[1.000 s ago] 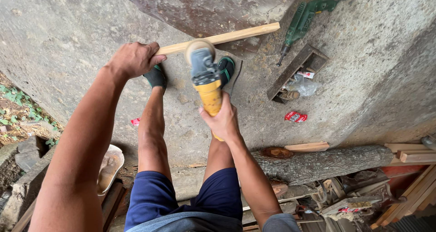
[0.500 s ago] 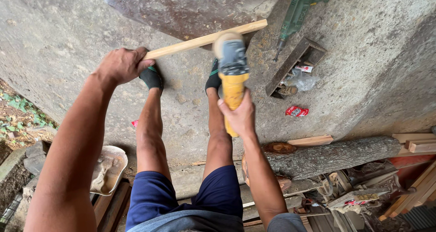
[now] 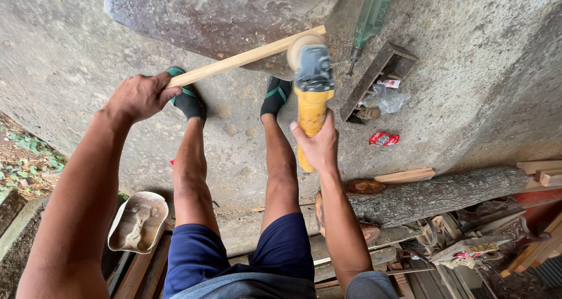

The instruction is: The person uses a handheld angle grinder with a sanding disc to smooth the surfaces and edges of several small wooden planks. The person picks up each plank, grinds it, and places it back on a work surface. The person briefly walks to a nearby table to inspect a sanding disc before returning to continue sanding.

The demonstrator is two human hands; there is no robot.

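- The left hand is closed around one end of a long, pale, round wooden stick, holding it out above the grey concrete floor.
- The stick is smooth and light tan, straight along its length, and slants up and to the right from the fist; its far end reaches just past the sanding disc.
- The right hand grips the yellow handle of a yellow and grey angle grinder, fingers wrapped round the body.
- The grinder's round, tan sanding disc sits at the stick near its far end; whether the two touch cannot be told.
- Below the stick, both feet stand on the floor in black socks and green-strapped sandals, the legs bare under dark blue shorts.
- A green power drill lies on the floor beyond the grinder, beside a shallow dark wooden box that holds a crumpled clear plastic bag.
- A rough bark-covered log lies to the right, near a small red packet.
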